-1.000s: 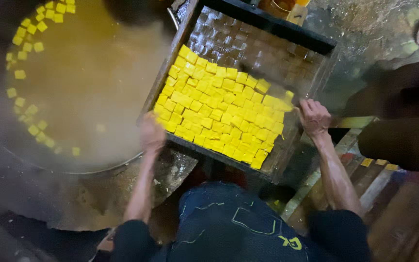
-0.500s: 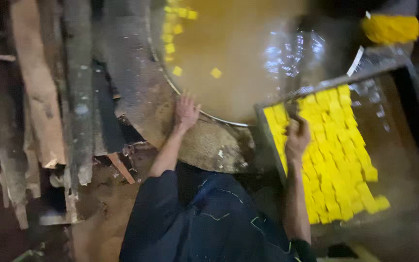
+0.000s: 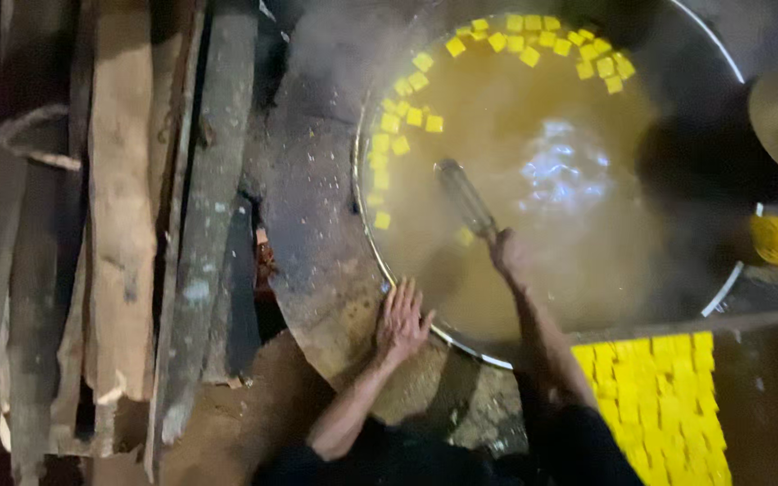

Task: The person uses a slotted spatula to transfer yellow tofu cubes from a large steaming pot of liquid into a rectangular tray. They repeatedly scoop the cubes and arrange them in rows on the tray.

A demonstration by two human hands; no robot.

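A: I only have the head view. What do you see in it?

B: I see my right hand [image 3: 508, 254] closed around the near end of a long stirring stick [image 3: 466, 200]. The fingers are wrapped tight on it. The stick leans away from that hand, up and to the left, and its far end dips into the yellow broth.

A: And the other hand?

B: My left hand [image 3: 401, 319] lies flat with the fingers spread apart. It holds nothing. It rests on the gray stone ledge [image 3: 317, 225], right at the metal rim of the big pot [image 3: 364, 216], just left of and nearer than the stick hand.

A: What floats in the pot?

B: Yellow cubes [image 3: 533, 40]. Most sit far past the stick tip, along the far rim. Some more curve down the left side, near the stick.

A: Anything near the right arm?

B: A tray of yellow cubes [image 3: 668, 396], packed close together, sits just right of my elbow. Old wooden planks [image 3: 119, 225] lie well off to the left.

A: How do I stir well here?

B: I think slow, wide strokes are best, so the soft cubes do not break. I would keep the grip firm and high on the stick, away from the steam. The flat hand should stay on the stone, not the metal rim, which is likely hot.
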